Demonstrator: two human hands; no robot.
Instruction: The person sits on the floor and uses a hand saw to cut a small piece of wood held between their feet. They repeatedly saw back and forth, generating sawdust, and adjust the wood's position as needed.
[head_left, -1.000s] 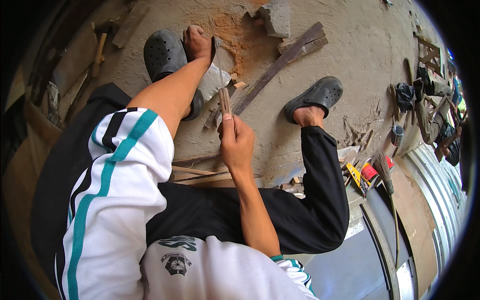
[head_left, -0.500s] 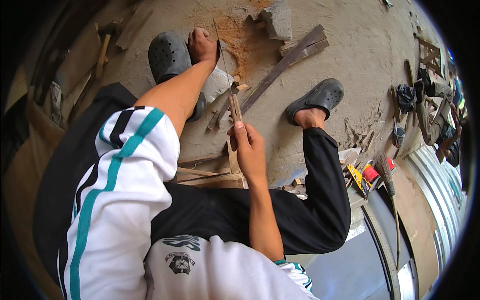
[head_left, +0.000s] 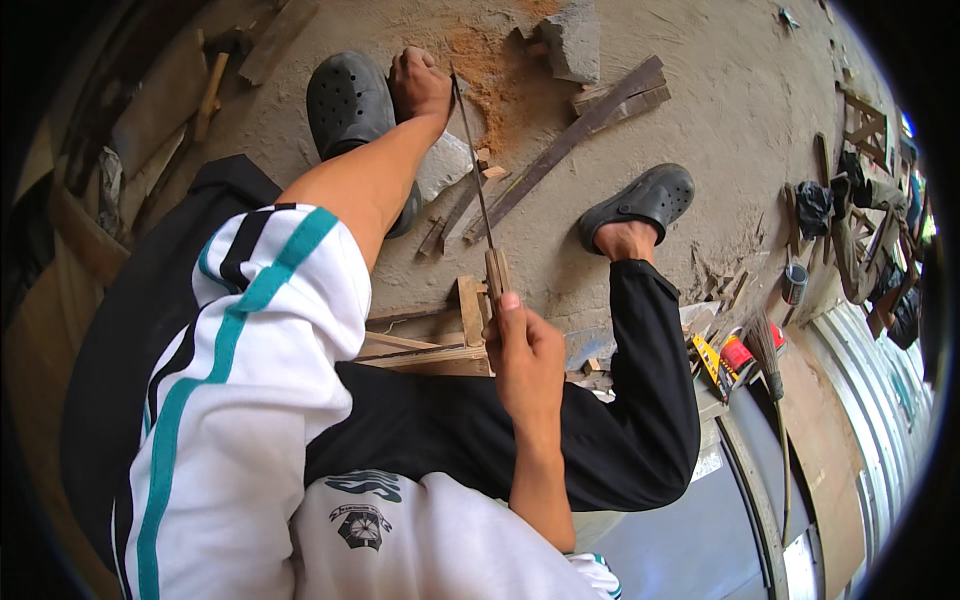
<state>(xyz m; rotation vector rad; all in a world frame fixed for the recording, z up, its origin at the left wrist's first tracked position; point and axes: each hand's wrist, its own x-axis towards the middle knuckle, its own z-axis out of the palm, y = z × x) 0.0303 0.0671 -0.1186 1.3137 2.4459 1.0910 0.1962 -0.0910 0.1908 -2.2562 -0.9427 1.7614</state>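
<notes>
My right hand is closed around the wooden handle of a hand saw, its thumb lying along the top. The thin blade, seen nearly edge-on, points away from me, its far end beside my left hand. That hand is low by the ground, fingers curled down next to a dark clog; what it grips is mostly hidden, though a small dark edge shows beside it. Orange-brown sawdust lies on the ground just right of the blade. A pale stone block sits below my left wrist.
Wooden strips lie on the ground between my feet, near a grey concrete block. A wooden frame is close to my right hand. A hammer lies far left. At right are a broom, a can and corrugated metal sheeting.
My right hand has drawn the saw back toward me and slightly right, and the blade's tip is now nearer my left hand. My left hand keeps its place by the clog.
</notes>
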